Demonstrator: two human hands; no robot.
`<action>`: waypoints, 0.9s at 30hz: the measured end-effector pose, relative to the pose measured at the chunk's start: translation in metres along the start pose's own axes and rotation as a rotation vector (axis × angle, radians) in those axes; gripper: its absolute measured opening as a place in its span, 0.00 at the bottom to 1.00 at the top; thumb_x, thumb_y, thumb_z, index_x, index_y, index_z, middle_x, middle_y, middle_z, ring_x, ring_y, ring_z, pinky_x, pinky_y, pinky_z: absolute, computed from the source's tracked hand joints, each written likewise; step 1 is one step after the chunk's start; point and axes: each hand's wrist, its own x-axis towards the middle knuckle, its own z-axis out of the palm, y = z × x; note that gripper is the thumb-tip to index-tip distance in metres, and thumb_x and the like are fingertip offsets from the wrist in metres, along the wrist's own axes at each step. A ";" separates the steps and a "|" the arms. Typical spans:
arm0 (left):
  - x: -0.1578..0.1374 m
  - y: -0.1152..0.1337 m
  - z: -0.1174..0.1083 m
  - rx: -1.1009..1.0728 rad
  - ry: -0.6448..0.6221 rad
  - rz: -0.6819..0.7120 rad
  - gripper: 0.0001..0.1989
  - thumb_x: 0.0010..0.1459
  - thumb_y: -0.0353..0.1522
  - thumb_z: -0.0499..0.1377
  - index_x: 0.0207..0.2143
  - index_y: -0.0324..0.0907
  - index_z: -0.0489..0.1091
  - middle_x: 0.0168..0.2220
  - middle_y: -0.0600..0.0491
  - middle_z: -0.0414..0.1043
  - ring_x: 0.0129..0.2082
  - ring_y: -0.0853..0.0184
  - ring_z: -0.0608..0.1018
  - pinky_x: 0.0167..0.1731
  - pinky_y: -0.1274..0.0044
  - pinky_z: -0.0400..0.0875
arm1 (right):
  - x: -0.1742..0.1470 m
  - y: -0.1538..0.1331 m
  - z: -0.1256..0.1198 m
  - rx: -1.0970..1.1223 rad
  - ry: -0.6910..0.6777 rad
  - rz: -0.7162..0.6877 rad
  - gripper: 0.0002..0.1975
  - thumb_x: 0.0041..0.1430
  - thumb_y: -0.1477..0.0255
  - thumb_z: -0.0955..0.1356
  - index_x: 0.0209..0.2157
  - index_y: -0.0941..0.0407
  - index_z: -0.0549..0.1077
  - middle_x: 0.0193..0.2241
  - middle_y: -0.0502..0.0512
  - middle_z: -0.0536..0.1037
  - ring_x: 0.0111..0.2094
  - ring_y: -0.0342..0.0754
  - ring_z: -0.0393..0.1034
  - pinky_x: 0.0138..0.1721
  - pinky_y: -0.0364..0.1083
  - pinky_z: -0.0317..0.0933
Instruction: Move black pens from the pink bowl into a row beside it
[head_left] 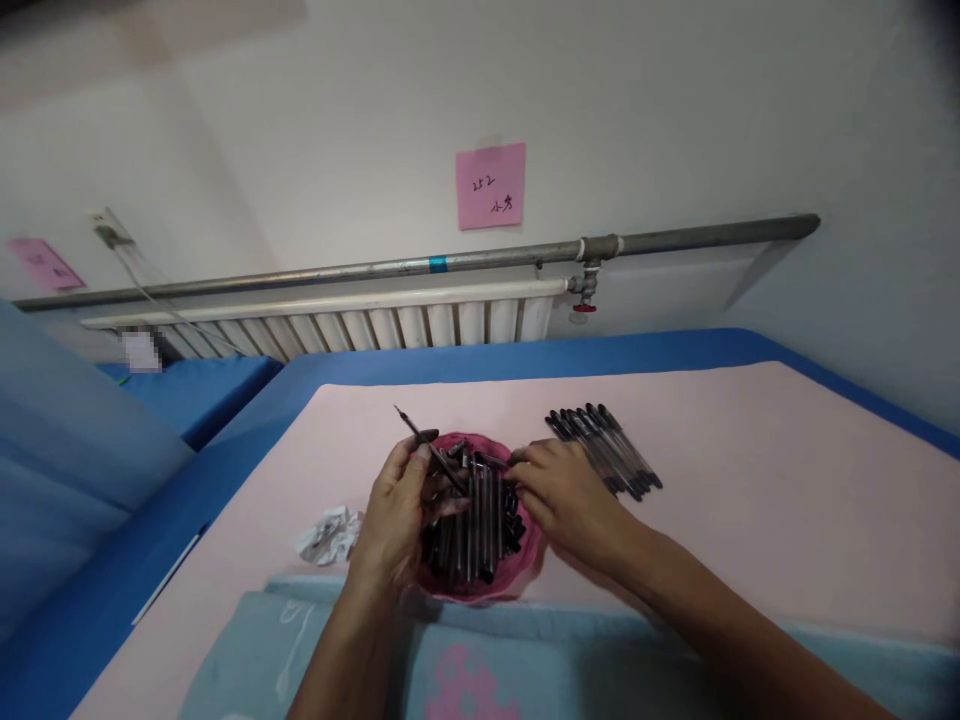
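Observation:
A slim dark uncapped pen [409,423] slants through the fingers of my left hand [397,505], its bare tip pointing up and to the left. That hand is closed on it, over the left side of a pink basket [534,565]. The basket holds several dark pen barrels [480,530] and small black pieces that look like caps [514,530]. At the basket's right rim is my right hand [562,490], its fingers curled inward among the pen parts. What those fingertips grip, if anything, cannot be made out. Dark smudges show on the left fingers.
A row of capped black pens [611,450] lies right of the basket on the pink table cover [750,500]. Crumpled white tissue [330,537] rests to the left. Light blue cloth [525,660] runs along the near edge. A radiator [427,325] and pipe stand behind.

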 end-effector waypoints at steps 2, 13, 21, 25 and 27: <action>-0.001 0.000 0.001 -0.011 -0.011 -0.007 0.12 0.52 0.36 0.55 0.39 0.44 0.65 0.32 0.51 0.71 0.28 0.68 0.76 0.24 0.75 0.72 | 0.000 -0.002 0.003 -0.073 -0.059 -0.049 0.08 0.53 0.78 0.62 0.30 0.56 0.72 0.32 0.55 0.73 0.38 0.51 0.60 0.39 0.51 0.49; -0.002 -0.003 0.001 0.024 -0.062 -0.032 0.11 0.52 0.36 0.55 0.39 0.44 0.66 0.30 0.52 0.71 0.28 0.68 0.76 0.24 0.77 0.72 | 0.004 -0.003 0.006 -0.299 -0.155 -0.111 0.07 0.54 0.76 0.62 0.31 0.55 0.72 0.32 0.56 0.73 0.38 0.55 0.61 0.36 0.52 0.46; 0.000 -0.003 0.000 0.055 -0.056 -0.028 0.10 0.53 0.34 0.54 0.39 0.44 0.65 0.32 0.51 0.71 0.28 0.70 0.75 0.25 0.76 0.73 | 0.005 -0.005 0.006 -0.335 -0.211 -0.062 0.06 0.53 0.76 0.62 0.27 0.57 0.70 0.28 0.56 0.74 0.32 0.51 0.64 0.34 0.50 0.46; 0.000 -0.004 0.000 0.045 -0.056 -0.018 0.09 0.53 0.33 0.54 0.39 0.44 0.66 0.30 0.52 0.70 0.26 0.71 0.74 0.24 0.77 0.72 | 0.005 -0.004 0.006 -0.290 -0.206 -0.039 0.06 0.51 0.77 0.62 0.28 0.56 0.70 0.29 0.54 0.74 0.32 0.50 0.64 0.32 0.48 0.47; 0.000 -0.004 -0.001 0.037 -0.058 -0.013 0.09 0.53 0.33 0.54 0.38 0.44 0.66 0.28 0.53 0.70 0.24 0.74 0.73 0.23 0.79 0.72 | 0.004 -0.003 0.007 -0.265 -0.204 -0.017 0.06 0.49 0.79 0.63 0.28 0.56 0.70 0.29 0.53 0.74 0.31 0.49 0.64 0.30 0.46 0.47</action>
